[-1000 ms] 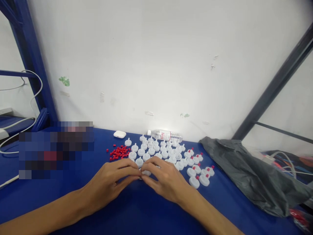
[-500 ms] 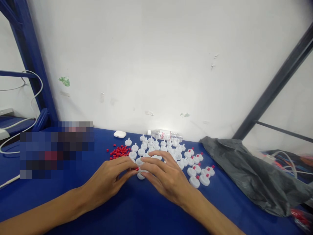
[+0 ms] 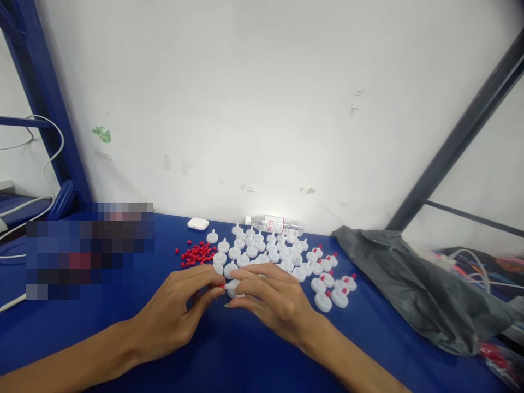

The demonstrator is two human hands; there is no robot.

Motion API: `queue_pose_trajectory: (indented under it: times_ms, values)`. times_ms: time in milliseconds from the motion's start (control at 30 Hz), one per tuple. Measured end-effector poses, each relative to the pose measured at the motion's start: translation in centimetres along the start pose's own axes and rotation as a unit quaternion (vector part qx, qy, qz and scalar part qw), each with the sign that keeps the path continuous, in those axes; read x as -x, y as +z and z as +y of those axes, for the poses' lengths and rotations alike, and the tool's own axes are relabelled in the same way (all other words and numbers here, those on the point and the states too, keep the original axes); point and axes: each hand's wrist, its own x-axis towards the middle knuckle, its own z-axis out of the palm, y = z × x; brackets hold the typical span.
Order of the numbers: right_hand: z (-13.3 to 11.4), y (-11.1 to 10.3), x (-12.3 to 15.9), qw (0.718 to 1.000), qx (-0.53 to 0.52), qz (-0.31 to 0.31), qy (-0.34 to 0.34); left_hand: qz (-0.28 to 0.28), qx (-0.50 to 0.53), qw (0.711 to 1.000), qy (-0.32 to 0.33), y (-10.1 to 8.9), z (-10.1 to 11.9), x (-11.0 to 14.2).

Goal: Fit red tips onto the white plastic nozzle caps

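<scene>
My left hand (image 3: 178, 303) pinches a small red cap (image 3: 221, 285) between thumb and fingertips. Closed around a white spouted lid (image 3: 232, 289) is my right hand (image 3: 276, 300), its fingers covering part of the lid. The lid lies on its side with the spout pointing left, and the red cap meets the spout tip; how far it is pushed on cannot be made out. Beyond the left hand is a pile of small red caps (image 3: 198, 254). Many white spouted lids (image 3: 251, 250) stand behind both hands. To the right, several lids with red-tipped spouts (image 3: 323, 301) form a group.
Along the wall lies a clear plastic bottle (image 3: 276, 224), with a white case (image 3: 198, 223) to its left. A dark grey cloth or bag (image 3: 393, 273) covers the right side of the blue surface (image 3: 229, 349). Blue metal posts (image 3: 61, 109) and white cables stand at the left.
The red cap and the white lid have come into clearer view between my hands, the lid turned with its spout leftward. The whole view has shifted slightly.
</scene>
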Motion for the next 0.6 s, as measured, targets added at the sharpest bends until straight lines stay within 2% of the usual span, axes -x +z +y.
queue_pose_trajectory:
  times_ms: [233,467,600]
  values:
    - [-0.4,0.5,0.5,0.998,0.04,0.025,-0.029,0.008,-0.019,1.0,0.007,-0.6,1.7,-1.0]
    - [-0.4,0.6,0.5,0.993,0.084,0.03,-0.081,-0.037,-0.025,0.999,-0.01,-0.8,1.6,-0.5]
    - [-0.5,0.5,0.1,0.994,0.077,0.02,-0.069,-0.032,-0.01,0.999,-0.031,-0.6,1.4,-0.9]
